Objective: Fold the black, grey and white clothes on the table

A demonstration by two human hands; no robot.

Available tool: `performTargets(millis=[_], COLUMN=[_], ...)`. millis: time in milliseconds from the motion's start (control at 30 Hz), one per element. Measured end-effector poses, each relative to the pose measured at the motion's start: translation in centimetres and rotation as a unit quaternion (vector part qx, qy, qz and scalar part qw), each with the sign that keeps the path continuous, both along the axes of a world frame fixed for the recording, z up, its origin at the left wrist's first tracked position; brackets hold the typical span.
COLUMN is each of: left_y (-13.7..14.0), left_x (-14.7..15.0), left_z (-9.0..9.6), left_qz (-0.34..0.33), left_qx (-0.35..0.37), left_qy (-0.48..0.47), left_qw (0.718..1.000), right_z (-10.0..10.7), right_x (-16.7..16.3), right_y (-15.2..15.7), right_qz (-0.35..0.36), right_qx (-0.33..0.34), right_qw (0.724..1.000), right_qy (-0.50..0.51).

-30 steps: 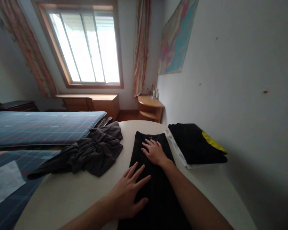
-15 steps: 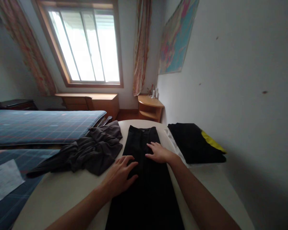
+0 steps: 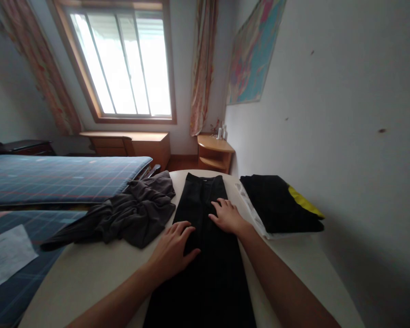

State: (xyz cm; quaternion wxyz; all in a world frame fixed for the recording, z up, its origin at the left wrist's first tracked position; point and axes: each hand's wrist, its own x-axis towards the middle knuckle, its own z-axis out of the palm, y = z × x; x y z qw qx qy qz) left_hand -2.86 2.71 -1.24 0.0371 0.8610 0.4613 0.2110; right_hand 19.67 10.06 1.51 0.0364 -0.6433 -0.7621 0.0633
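left hand [image 3: 173, 249] and right hand [image 3: 227, 216] lie loose on a black garment [image 3: 205, 291]

from the left, a paper sheet [image 3: 10, 257] lies on a plaid mattress [image 3: 45, 223]. next, a grey garment [image 3: 136, 209] sprawls crumpled over the rim of my white table [image 3: 89, 282]; i'd judge that one undone.

my left hand rests on the black garment's left side, fingers bent, thumb apart, pinching nothing i can see. the black garment runs down the table's middle, waistband at the far end. it lies mostly flat, so i'd call the flattening nearly done; no crosswise fold shows, and its near end is out of view. my right hand rests on its right side, fingers a little spread, with nothing gathered in them.

right of that, a folded black pile [image 3: 269, 205] with a yellow patch [image 3: 304, 200] sits on whitish wrap [image 3: 249, 207], near the wall [image 3: 362, 82]. the grey heap and this pile leave the black garment little sideways room.
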Motion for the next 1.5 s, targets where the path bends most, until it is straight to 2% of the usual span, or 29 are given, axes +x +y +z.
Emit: performTargets(millis=[100,167,233,300,400,467,533,600,700,800,900,1033,1133,1300,1400,1500], left_y=[-0.3,-0.7,-1.0,-1.1,-0.9,-0.6,-0.3,0.1,0.7,0.7,-0.5,-3.6,-5.3,-6.0,-5.8,-5.7], left_x=[0.4,0.5,0.5,0.4,0.3,0.3,0.3,0.4,0.5,0.3,0.1,0.2,0.7,1.0,0.8,0.6], left_z=[1.0,1.5,1.6,1.3,0.4,-0.1,-0.3,-0.2,0.2,0.7,1.3,2.8,3.9,4.4,4.1,3.8], left_qz=[0.017,0.006,-0.014,-0.034,-0.045,-0.041,-0.031,-0.009,0.031,0.042,0.000,-0.117,-0.151,-0.174,-0.202,-0.203], left_qx=[-0.019,-0.028,-0.025,-0.025,-0.042,-0.046,-0.036,-0.016,0.006,-0.003,-0.031,-0.096,-0.120,-0.129,-0.136,-0.142], left_qy=[0.003,0.006,0.004,0.008,0.007,-0.006,-0.019,-0.031,-0.042,-0.044,-0.037,-0.005,0.027,0.074,0.064,0.047], left_qw=[1.000,1.000,1.000,0.999,0.998,0.998,0.999,0.999,0.999,0.998,0.999,0.989,0.981,0.974,0.968,0.968], right_z=[0.5,0.2,-0.4,-1.2,-1.8,-1.3,-0.2,1.3,2.7,2.5,1.0,-0.7,-1.1,-0.4,0.9,2.4], right_x=[-0.9,-1.3,-1.5,-1.3,-0.6,-0.5,-0.6,-1.1,-2.1,-2.7,-2.3,-0.8,0.3,1.1,1.4,1.5], right_y=[-0.7,-0.8,-0.6,-0.2,0.5,0.6,0.1,-1.2,-4.0,-6.9,-8.7,-8.8,-8.4,-9.0,-10.3,-11.8], right_qz=[0.010,0.007,0.000,0.002,0.008,0.005,0.003,0.017,0.073,0.105,0.121,0.129,0.132,0.144,0.184,0.217], right_qx=[-0.063,-0.101,-0.110,-0.086,-0.001,0.070,0.100,0.069,-0.023,-0.094,-0.108,-0.055,-0.036,-0.009,0.000,-0.018], right_qw=[0.998,0.995,0.994,0.996,1.000,0.998,0.995,0.997,0.997,0.990,0.986,0.989,0.989,0.987,0.977,0.967], right_qy=[-0.007,-0.004,0.000,0.007,0.008,-0.003,-0.007,-0.004,-0.002,0.020,0.036,0.054,0.064,0.073,0.107,0.133])
